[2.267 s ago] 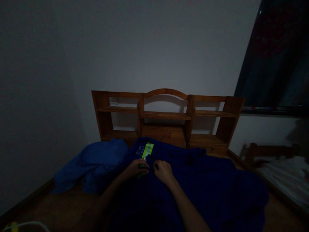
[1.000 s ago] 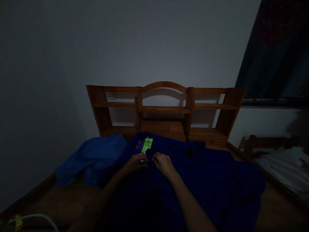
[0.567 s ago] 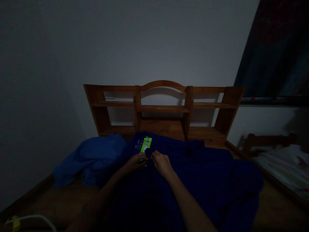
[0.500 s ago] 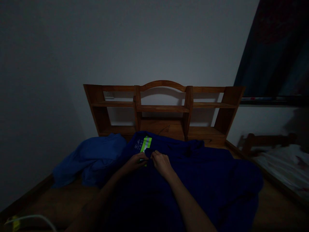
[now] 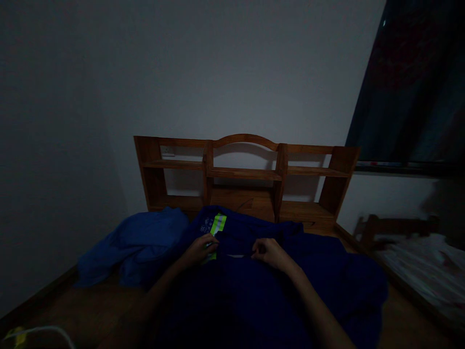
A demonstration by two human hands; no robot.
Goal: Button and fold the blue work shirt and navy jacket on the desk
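Note:
A dark blue work jacket (image 5: 250, 286) with a yellow-green and silver reflective stripe (image 5: 218, 223) lies spread out before me. Pale lettering shows beside the stripe. My left hand (image 5: 201, 248) is closed on the jacket's cloth at the lower part of the stripe. To the right, my right hand (image 5: 271, 253) pinches the same jacket between thumb and fingers. A thin pale sliver (image 5: 236, 256) shows in the cloth between the two hands; what it is I cannot tell. Dim light hides the fingertips' exact hold.
A lighter blue garment (image 5: 145, 240) lies crumpled to the left of the jacket. Behind stands a wooden headboard with shelves (image 5: 244, 172) against a pale wall. A white cable (image 5: 47, 328) is at the lower left. White bedding (image 5: 432, 261) and a dark curtain (image 5: 407, 87) are on the right.
My hands were close together over the jacket by the stripe. My right hand has moved right, widening the gap, and the pale sliver has appeared between them. The view has tilted slightly upward.

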